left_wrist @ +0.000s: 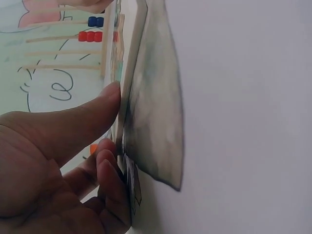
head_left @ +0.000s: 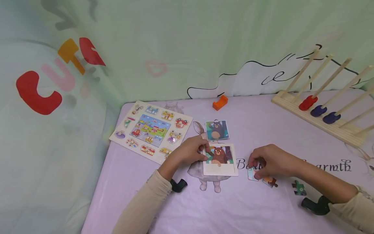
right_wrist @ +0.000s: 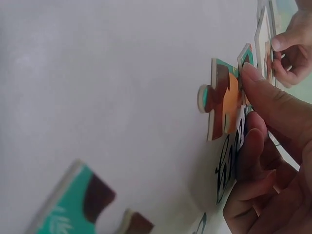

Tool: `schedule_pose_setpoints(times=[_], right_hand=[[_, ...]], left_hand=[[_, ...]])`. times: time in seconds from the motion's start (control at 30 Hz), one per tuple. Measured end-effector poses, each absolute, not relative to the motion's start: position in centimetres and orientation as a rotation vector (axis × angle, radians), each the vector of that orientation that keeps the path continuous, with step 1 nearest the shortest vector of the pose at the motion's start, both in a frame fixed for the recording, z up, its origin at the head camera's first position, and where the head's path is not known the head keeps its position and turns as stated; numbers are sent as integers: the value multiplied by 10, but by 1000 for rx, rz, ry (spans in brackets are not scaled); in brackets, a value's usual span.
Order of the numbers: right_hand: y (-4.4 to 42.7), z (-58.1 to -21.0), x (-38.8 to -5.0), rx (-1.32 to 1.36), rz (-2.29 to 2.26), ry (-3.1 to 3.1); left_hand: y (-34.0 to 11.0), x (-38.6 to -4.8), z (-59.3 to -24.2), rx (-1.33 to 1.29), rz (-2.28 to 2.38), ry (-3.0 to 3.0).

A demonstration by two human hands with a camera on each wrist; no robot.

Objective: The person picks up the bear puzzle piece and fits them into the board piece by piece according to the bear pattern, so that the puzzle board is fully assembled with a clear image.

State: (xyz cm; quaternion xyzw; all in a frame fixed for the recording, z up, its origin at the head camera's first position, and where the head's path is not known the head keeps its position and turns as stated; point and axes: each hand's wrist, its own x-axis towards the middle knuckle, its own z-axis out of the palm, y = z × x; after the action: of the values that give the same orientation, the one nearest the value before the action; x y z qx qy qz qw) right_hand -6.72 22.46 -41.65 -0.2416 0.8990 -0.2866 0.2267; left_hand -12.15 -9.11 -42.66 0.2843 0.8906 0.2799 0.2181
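My left hand holds the left edge of a small wooden puzzle tray, thumb and bent fingers against its frame. Brown-bear jigsaw pieces fill the tray's upper part, and its lower strip shows bare wood. To the right, my right hand pinches a teal puzzle piece between thumb and fingers, low over the cloth. Close beside it lies a brown-and-orange puzzle piece. A green puzzle piece sits farther right, near the right wrist. Just above the tray is a bear picture card.
A knob puzzle board with vehicle pieces lies at the left, partly behind the left forearm. An orange block is at the back edge. The wooden bead rack, with red and blue beads, stands at the back right.
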Motion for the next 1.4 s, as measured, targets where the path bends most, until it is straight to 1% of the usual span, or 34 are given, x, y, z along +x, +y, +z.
schedule_pose_setpoints(times=[0.43,0.73,1.2,1.4], right_hand=[[224,-416,-67,-620,-833,2420],[223,-411,-74,-604,-1000,2313],[190,-403,-83,-458,-1154,2264],[172,-402,-88,-459,-1215,2232]], left_hand=[[-91,-122,-428,774,783,2469],[-91,-122,-428,809,783,2492],[-86,-126,-428,724,772,2506],[-85,-126,-426,712,761,2508]])
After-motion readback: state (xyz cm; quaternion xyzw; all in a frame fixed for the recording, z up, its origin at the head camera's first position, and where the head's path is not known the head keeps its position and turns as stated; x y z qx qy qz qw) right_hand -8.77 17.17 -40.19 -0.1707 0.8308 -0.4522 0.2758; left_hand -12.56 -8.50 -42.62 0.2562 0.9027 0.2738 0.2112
